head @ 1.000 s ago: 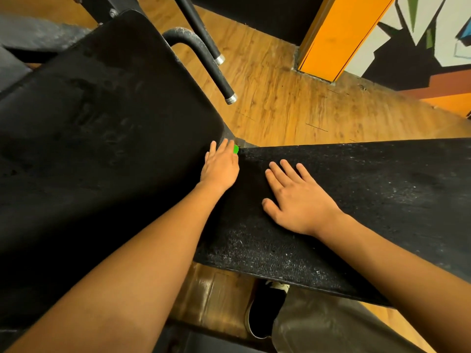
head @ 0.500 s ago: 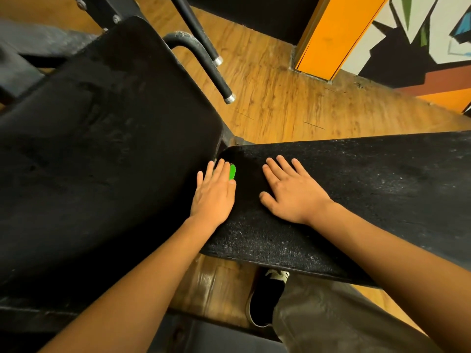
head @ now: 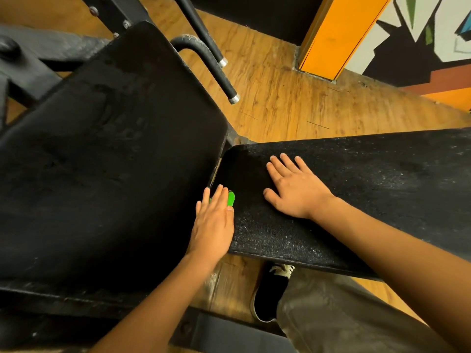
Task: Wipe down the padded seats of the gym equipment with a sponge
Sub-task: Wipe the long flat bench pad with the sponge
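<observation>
A black padded seat [head: 369, 189] runs from the centre to the right edge, its surface speckled with dust. A larger black padded backrest [head: 102, 161] fills the left side. My left hand [head: 214, 220] lies flat on a green sponge [head: 231, 198] at the seat's left end, close to the gap between the two pads. Only a green edge of the sponge shows past my fingers. My right hand [head: 295, 187] rests flat on the seat with fingers spread, holding nothing.
A black metal handle [head: 216, 70] with a silver cap sticks out beyond the backrest over the wooden floor [head: 280, 103]. An orange pillar [head: 336, 34] and a painted wall stand at the back right. My shoe [head: 270, 294] and trouser leg are under the seat.
My left hand has slid the sponge toward me along the seat's left end, from the far corner to near the front edge. My right hand has stayed flat on the seat.
</observation>
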A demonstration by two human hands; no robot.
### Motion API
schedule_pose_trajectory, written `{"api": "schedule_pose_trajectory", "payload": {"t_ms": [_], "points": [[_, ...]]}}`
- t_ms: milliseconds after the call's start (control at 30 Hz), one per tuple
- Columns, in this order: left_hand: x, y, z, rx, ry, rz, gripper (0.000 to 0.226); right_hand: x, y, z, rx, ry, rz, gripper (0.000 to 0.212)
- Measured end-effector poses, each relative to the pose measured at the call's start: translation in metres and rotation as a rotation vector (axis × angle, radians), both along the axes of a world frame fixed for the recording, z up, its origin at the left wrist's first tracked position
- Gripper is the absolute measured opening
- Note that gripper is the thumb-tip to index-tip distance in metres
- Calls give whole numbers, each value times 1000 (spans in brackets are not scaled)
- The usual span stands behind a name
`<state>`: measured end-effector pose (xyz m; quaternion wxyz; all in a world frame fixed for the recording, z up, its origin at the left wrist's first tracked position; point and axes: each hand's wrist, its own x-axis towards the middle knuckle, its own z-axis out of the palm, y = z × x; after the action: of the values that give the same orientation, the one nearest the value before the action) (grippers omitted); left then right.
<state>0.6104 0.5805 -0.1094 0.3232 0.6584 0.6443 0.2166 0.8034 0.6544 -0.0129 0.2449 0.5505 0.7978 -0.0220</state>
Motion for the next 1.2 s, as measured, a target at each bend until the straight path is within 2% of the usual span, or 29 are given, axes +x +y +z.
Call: {"api": "schedule_pose_trajectory", "payload": {"t_ms": [567,700,833,967,1100,1200], "points": [[42,152,-4,-3,121,66,52,2,2,-4,13,21,7,76],[43,172,-2,-46,91,32,52,2,2,-5,19,27,10,76],[27,171,-3,-63,17,-90,53,2,2,-5,23,29,10,76],[11,172,-11,-20,-60,-146,50,1,1,-5,22,25,9,77],[15,179,-13,31,-54,-181,50,2,2,-8,36,39,7,83],[16,181,-15,42,-71,-201,51,3,3,-8,32,42,6,79]]}}
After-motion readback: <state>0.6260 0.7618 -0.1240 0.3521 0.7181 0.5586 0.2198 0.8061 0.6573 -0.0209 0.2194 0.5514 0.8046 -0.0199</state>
